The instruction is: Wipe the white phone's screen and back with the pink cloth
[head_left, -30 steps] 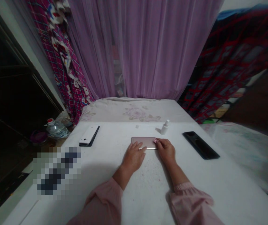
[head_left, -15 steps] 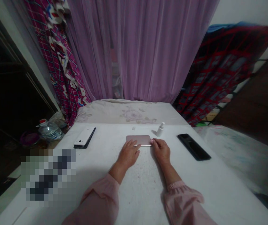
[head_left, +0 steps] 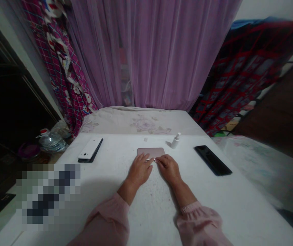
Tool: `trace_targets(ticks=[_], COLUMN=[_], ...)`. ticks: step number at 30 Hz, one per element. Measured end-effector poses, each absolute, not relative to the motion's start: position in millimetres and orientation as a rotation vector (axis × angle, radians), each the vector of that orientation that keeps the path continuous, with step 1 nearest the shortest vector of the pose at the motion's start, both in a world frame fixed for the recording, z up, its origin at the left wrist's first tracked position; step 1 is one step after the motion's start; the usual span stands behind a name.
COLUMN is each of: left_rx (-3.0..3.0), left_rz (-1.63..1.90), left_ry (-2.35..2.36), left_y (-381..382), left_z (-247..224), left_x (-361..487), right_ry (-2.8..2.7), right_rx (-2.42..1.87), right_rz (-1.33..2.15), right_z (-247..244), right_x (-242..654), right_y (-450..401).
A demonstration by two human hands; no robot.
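Note:
A rose-coloured phone (head_left: pixel 151 152) lies flat on the white table, long side toward me, its plain back up. My left hand (head_left: pixel 140 169) rests at its left near edge, palm down, fingers stretched over it and holding nothing. My right hand (head_left: pixel 169 168) is closed in a pinch at the phone's near edge, close to my left fingertips. Between its fingers shows a small pink-and-white wad (head_left: pixel 155 159), cloth or tissue, too small to tell. A white spray bottle (head_left: pixel 176 140) stands upright behind my right hand.
On the left, a white phone (head_left: pixel 90 149) lies over a dark one. To the right lies a black phone (head_left: pixel 212 160). A small pale square (head_left: pixel 145 139) sits beyond the rose phone. A pixelated patch hides the table's left front. Purple curtains (head_left: pixel 159 54) hang behind.
My right hand has slid left, carrying the small wad from the phone's right end along its near edge toward my left hand. My left hand stays on the phone. The view shifted slightly.

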State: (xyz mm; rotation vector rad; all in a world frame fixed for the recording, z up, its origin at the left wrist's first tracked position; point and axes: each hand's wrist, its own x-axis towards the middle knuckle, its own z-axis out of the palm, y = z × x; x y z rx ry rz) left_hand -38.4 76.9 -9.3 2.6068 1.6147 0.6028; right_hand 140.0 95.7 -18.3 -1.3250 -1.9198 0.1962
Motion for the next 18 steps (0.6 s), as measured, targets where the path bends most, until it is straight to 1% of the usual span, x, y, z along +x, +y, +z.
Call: trace_targets(ticks=[10, 18], left_rx=[2.584, 2.585], left_rz=[0.605, 0.580], left_ry=[1.593, 1.601], left_y=[76, 75], left_z=[-8, -4], left_x=[-39, -38], right_ry=[-1.808, -1.996], right_rx=[-1.506, -1.330], right_rz=[0.062, 0.083], right_z=[-23, -16], right_x=[166, 127], right_y=[98, 98])
